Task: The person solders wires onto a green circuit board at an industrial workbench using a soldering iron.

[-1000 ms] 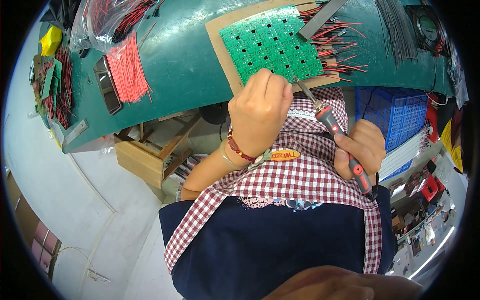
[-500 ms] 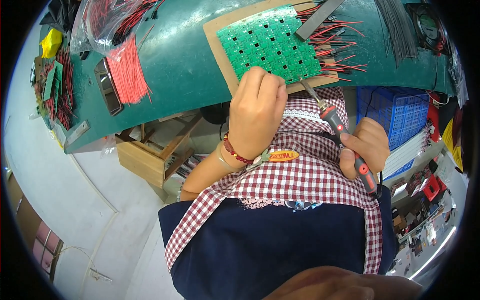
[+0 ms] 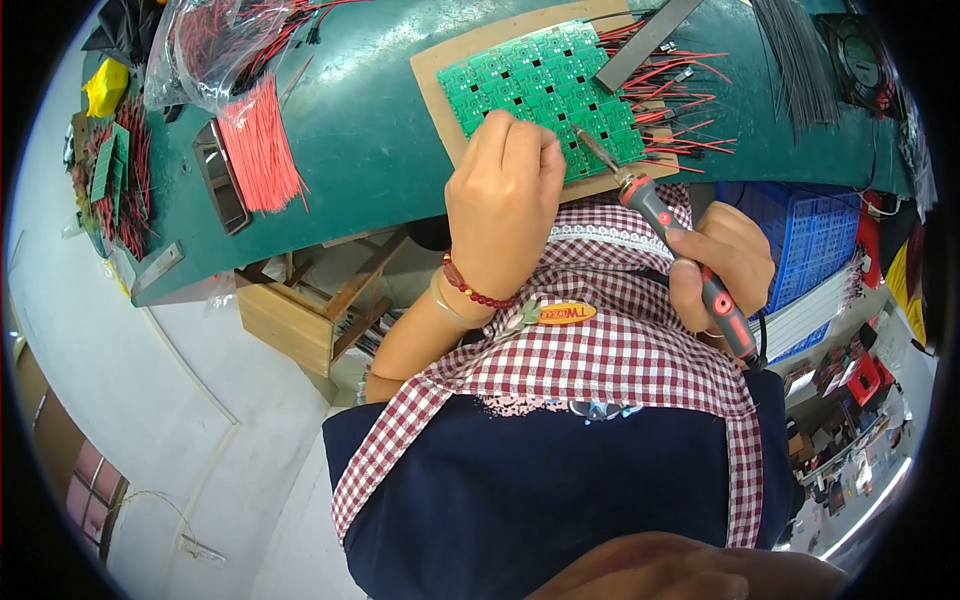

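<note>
My right hand (image 3: 732, 262) is wrapped round the grey and red handle of a soldering iron (image 3: 655, 212). The iron's tip reaches over the lower right part of a green circuit board panel (image 3: 535, 80); whether it touches cannot be told. Over the panel's lower left edge, my left hand (image 3: 505, 195) is closed in a pinch, and its fingers hide whatever they hold. Under the panel lies a brown cardboard sheet (image 3: 428, 80). Red and black wires (image 3: 695, 98) stick out along the panel's right side, where a grey metal bar (image 3: 648, 45) rests across the corner.
On the green table (image 3: 360, 120) lie a bundle of red wires (image 3: 262, 150), a dark phone-like device (image 3: 220, 178) and a plastic bag of wires (image 3: 210, 50). Black wires (image 3: 795, 60) and a fan (image 3: 858, 60) are at the right. A blue crate (image 3: 805, 235) stands below the table edge.
The soldering iron's tip has moved up and left, from the panel's lower edge further onto it. My left hand has shifted slightly left and up, still pinched.
</note>
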